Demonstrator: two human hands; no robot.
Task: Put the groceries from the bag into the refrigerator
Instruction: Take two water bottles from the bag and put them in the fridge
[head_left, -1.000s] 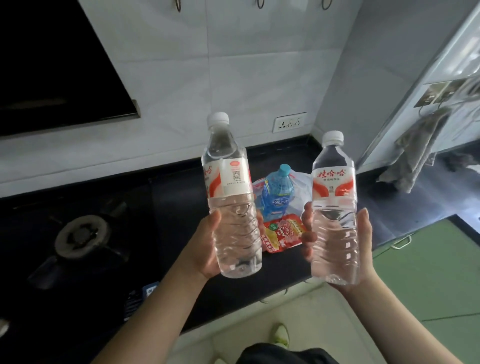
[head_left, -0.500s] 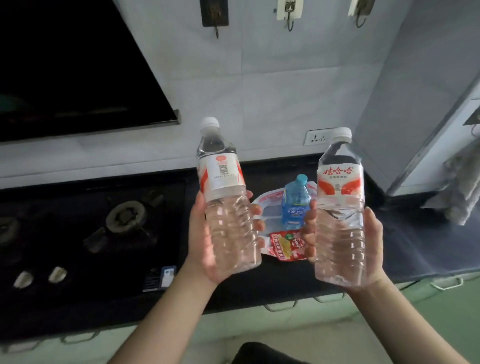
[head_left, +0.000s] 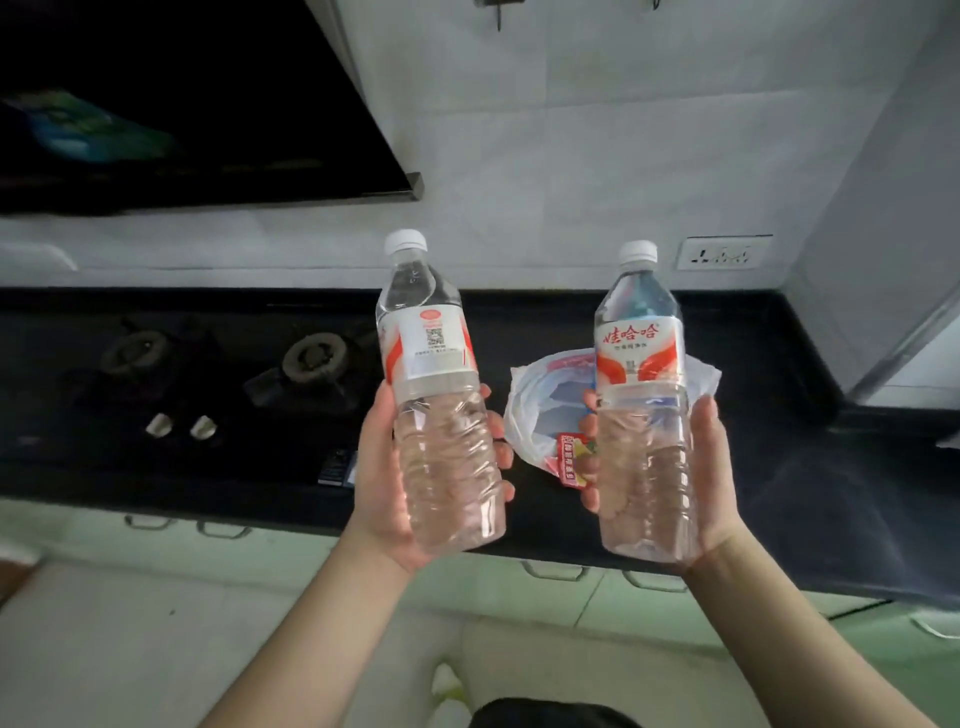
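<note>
Broadly, a dark countertop (head_left: 810, 499) is seen running across the view, with a gas hob (head_left: 218, 374) set into its left part and a white tiled wall (head_left: 571, 156) behind. Near the middle of the counter a white plastic bag (head_left: 535, 410) is lying open, and a red snack packet (head_left: 571, 460) is seen poking from its mouth — whatever else is inside is hidden. In front of it two water bottles are held upright, well clear of the counter: the left bottle (head_left: 441, 415) is gripped around its lower body by the left hand (head_left: 387, 483), and the right bottle (head_left: 641, 415) is clasped the same way by the right hand (head_left: 701, 478). Both caps are on. No open refrigerator is shown, so the task is judged to be early — two bottles are lifted out but not yet stored, and at least the packet is left in the bag.
</note>
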